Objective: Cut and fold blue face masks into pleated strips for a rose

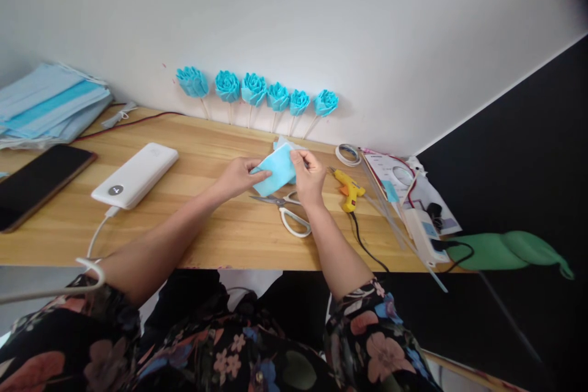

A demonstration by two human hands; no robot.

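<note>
Blue fabric piece (pixel 274 173): held above the table (pixel 197 226), just past centre toward 12 o'clock; light blue, flat, tilted, with a paler layer showing at its upper edge.
Left hand (pixel 239 176): at 9 o'clock of the blue fabric piece; thumb and fingers pinched shut on its left edge.
Right hand (pixel 309 176): at 3 o'clock of the blue fabric piece; fingertips clamped on its upper right corner.
Scissors (pixel 288 211): white-handled, lying flat on the table at 6 o'clock of both hands, just beside them; blades closed, pointing toward 9 o'clock.
Glue gun (pixel 349 188): yellow, on the table at 3 o'clock of the right hand, near it; black cord running toward 6 o'clock off the table edge.
Blue fabric roses (pixel 254 89): six on sticks, leaning against the wall at 12 o'clock of the hands, well apart from them.
Tape roll (pixel 348 154): at 1 o'clock of the right hand, near the wall.
Power bank (pixel 135 175): white, at 9 o'clock of the left hand, well apart; white cable attached.
Phone (pixel 34 182): dark, screen off, at the far 9 o'clock edge.
Face mask stack (pixel 48 104): blue, at 10 o'clock, by the wall.
</note>
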